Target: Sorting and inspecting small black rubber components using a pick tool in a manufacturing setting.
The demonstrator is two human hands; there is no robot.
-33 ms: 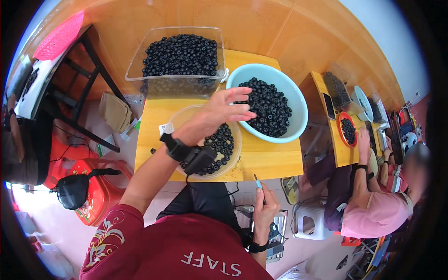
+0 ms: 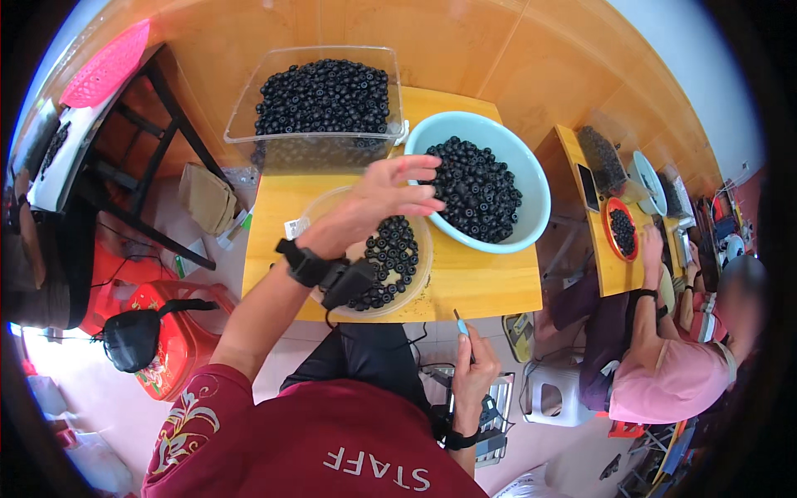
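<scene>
Well, looking down through the head view, I see the left hand (image 2: pixel 386 195) stretched over the left rim of a pale blue bowl (image 2: pixel 530 162), its fingers loose and spread, with nothing visible between them. Whether the fingertips touch the small black pieces (image 2: pixel 483 195) heaped in that bowl, I cannot tell. Each piece looks round, and many show a ring-like top.

The right hand (image 2: pixel 475 369) is down by the table's near edge, its fingers closed around a slim tool (image 2: pixel 462 327) with a light blue handle and a thin dark tip pointing up toward the tabletop.

More of the black pieces lie scattered in a shallow round tray (image 2: pixel 428 261), partly hidden beneath the left forearm and a dark wrist device (image 2: pixel 324 272). Behind it, a clear rectangular bin (image 2: pixel 241 133) is piled with the same pieces. All three containers sit on the yellow wooden table (image 2: pixel 490 286).

Over to the right, a co-worker in a pink top (image 2: pixel 672 382) has a hand beside an orange-red bowl (image 2: pixel 612 245) of dark pieces. A red stool (image 2: pixel 170 369) stands at the left.
</scene>
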